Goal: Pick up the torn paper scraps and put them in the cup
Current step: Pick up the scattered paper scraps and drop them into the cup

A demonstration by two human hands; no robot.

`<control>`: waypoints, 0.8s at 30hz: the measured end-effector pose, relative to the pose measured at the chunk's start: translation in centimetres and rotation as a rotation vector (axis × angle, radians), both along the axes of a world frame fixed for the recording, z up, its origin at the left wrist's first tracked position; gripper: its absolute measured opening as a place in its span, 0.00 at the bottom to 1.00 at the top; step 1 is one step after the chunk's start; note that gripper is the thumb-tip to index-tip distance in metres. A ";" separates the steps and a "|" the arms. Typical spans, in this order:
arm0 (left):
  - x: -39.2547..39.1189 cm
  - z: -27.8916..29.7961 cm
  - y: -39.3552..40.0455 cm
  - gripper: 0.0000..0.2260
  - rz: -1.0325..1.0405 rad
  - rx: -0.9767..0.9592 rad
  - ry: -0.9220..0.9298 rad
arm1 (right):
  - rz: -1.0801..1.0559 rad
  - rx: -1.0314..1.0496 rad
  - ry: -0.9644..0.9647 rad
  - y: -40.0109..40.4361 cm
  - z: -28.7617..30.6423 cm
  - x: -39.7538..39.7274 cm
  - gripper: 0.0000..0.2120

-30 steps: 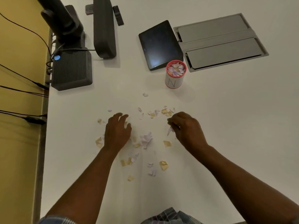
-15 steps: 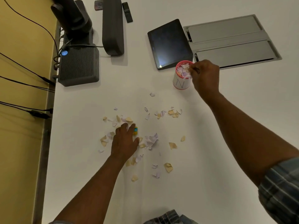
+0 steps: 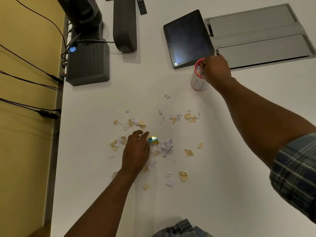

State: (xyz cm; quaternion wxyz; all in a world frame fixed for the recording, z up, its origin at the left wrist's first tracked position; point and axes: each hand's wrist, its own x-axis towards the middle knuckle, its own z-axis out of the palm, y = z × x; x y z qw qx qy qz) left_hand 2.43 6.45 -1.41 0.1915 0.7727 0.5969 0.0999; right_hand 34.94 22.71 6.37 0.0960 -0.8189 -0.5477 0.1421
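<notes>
Several white and tan torn paper scraps [image 3: 164, 146] lie scattered across the middle of the white table [image 3: 222, 185]. A white cup [image 3: 198, 82] with a red rim and a letter N stands behind them, holding scraps. My right hand [image 3: 216, 70] is over the cup's mouth with its fingers bunched downward; what is in them is hidden. My left hand [image 3: 136, 150] rests palm down on the scraps, fingers slightly spread. A small yellow and blue piece [image 3: 153, 140] lies at its fingertips.
A dark tablet [image 3: 187, 38] lies just behind the cup. A grey metal floor-box cover [image 3: 259, 36] sits at the back right. A ribbed dark box [image 3: 88, 64] with a blue light and a monitor stand [image 3: 124, 26] are at the back left, cables [image 3: 30, 65] along the left edge.
My right hand went from the scraps up to the cup and now sits over its mouth. My left hand slid slightly toward me, uncovering the yellow and blue piece.
</notes>
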 end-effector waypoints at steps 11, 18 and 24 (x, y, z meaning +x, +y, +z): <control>-5.9 -1.2 1.4 0.28 0.321 0.010 0.142 | 0.129 0.468 0.042 -6.6 -1.4 -3.0 0.17; -7.3 -1.8 -0.2 0.32 0.309 -0.172 0.073 | 0.126 0.247 0.189 -16.5 -5.2 -6.1 0.25; -5.9 -2.0 -2.5 0.29 0.169 -0.087 0.006 | 0.098 -0.123 0.171 -22.7 -8.7 -8.0 0.43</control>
